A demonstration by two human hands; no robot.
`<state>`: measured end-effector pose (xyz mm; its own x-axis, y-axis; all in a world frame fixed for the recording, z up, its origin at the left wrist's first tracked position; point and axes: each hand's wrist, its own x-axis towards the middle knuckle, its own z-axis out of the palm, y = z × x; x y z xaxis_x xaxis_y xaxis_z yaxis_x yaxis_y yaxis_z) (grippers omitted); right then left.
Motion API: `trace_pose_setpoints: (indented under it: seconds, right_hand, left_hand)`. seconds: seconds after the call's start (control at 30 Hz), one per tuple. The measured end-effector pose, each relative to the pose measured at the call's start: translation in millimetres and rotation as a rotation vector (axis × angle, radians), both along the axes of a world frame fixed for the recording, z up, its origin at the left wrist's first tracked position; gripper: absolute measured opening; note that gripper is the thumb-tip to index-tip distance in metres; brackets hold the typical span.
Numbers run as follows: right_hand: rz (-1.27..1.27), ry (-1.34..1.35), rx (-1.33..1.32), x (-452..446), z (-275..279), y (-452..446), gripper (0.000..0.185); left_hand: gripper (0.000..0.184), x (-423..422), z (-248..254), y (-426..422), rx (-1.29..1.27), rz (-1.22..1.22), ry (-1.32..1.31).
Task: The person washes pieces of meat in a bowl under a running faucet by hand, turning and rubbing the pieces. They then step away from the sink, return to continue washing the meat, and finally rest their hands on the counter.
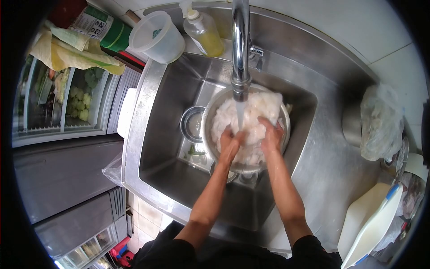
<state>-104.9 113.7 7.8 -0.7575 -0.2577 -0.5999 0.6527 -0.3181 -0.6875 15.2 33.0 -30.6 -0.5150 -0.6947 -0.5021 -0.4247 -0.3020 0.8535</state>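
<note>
Pale pieces [264,107] in metal bowl [204,130] in sink [154,150], tap [240,54] running. I see left hand [230,142] fingers curled among them, right hand [271,136] part-spread on top; can't tell grip. Rinse looks underway, unfinished: pieces not lifted out.

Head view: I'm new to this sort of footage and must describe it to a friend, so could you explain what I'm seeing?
Of course. There is no machine here: the left hand and right hand are a person's own, both bare. The single picture comes from a camera worn on that person's head, looking forward and down. The hands are on pale, soft-looking pieces in a metal bowl; I can't tell what the pieces are, or how firmly they're gripped. The bowl is in a steel sink, under a tap running water into it. Near the sink's far left corner stand a translucent tub and a pump bottle of yellow liquid.
</note>
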Motion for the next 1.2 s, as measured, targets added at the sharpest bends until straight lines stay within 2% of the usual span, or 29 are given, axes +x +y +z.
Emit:
trace_pose_setpoints:
  seconds: [0.07,0.17,0.27,0.37,0.47,0.5,0.6,0.7,0.8,0.87,0.93,1.13,1.2]
  right_hand:
    - [0.054,-0.036,0.017,1,-1,1,0.048]
    - [0.099,-0.069,0.053,4,-3,1,0.049]
    - [0.139,-0.094,0.108,8,-7,0,0.049]
    - [0.172,-0.078,0.157,12,-4,-2,0.049]
    - [0.202,-0.053,0.174,15,6,-2,0.049]
    - [0.205,-0.053,0.166,15,7,-3,0.049]
    - [0.211,-0.069,0.157,14,6,-2,0.048]
    - [0.239,-0.08,0.185,14,9,-3,0.049]
    - [0.298,-0.098,0.201,14,14,-1,0.051]
    - [0.324,-0.126,0.185,13,10,0,0.052]
    - [0.327,-0.168,0.151,12,-8,0,0.053]
    - [0.357,-0.231,0.101,10,-21,2,0.054]
    - [0.366,-0.272,0.096,12,-15,1,0.039]
  left_hand:
    - [0.05,-4,9,-1,0.198,0.072,0.124]
    - [0.059,-9,-11,1,0.288,0.184,0.328]
    - [0.059,-5,-29,5,0.141,0.334,0.144]
    - [0.056,-5,-3,6,-0.132,0.098,-0.079]
    - [0.057,-6,1,8,-0.704,-0.217,-0.547]
    - [0.057,-10,18,5,-0.663,-0.239,-0.551]
    - [0.06,-15,60,1,-0.328,-0.196,-0.452]
    - [0.06,-10,35,13,-0.825,-0.236,-0.639]
    - [0.063,-9,29,13,-0.783,-0.323,-0.473]
    - [0.078,-7,31,-4,-0.453,-0.299,-0.362]
    - [0.088,-9,32,-10,-0.282,-0.264,-0.291]
    - [0.089,-11,58,-4,-0.352,-0.169,-0.389]
    - [0.087,-10,58,0,-0.424,-0.124,-0.429]
